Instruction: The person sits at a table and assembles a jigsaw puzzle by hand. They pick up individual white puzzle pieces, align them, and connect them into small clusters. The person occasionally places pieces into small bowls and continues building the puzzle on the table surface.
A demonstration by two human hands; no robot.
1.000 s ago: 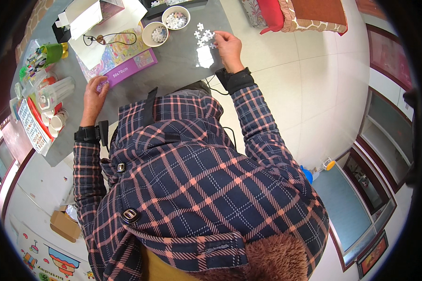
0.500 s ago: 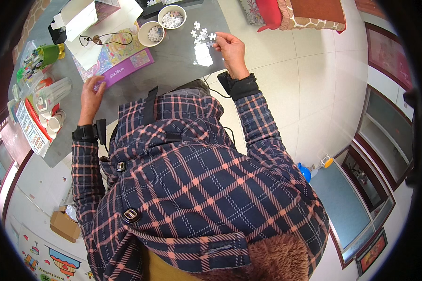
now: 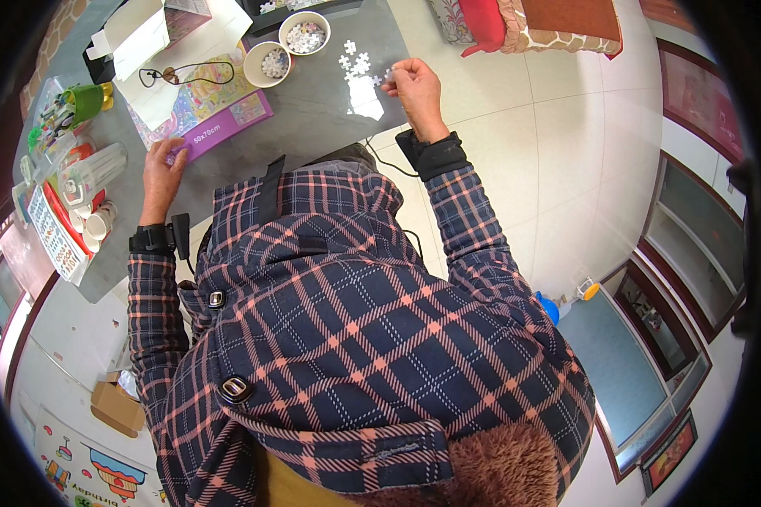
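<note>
My right hand (image 3: 416, 95) is closed in a pinch on a small jigsaw piece (image 3: 389, 76), mostly covered by the fingertips. Just left of it, near the table's right edge, lies a white joined patch of jigsaw pieces (image 3: 364, 100). Loose white pieces (image 3: 360, 65) are spread beyond that patch. On the left, my left hand (image 3: 161, 176) has its fingers and thumb around the near corner of a purple puzzle box (image 3: 216, 133). A colourful picture sheet (image 3: 211, 87) lies against the box's far side.
Two paper cups (image 3: 267, 65) of pieces stand beyond the box. Eyeglasses with a cord (image 3: 170, 76) rest on white paper (image 3: 148, 97). At the left are a green pen holder (image 3: 85, 102), a clear plastic container (image 3: 101, 169) and more cups (image 3: 101, 221). A dark tray (image 3: 313, 12) sits at the far edge.
My right hand has drawn its piece slightly nearer and turned it, so less of it shows. My left hand stays at the box corner. The whole view has shifted a little.
</note>
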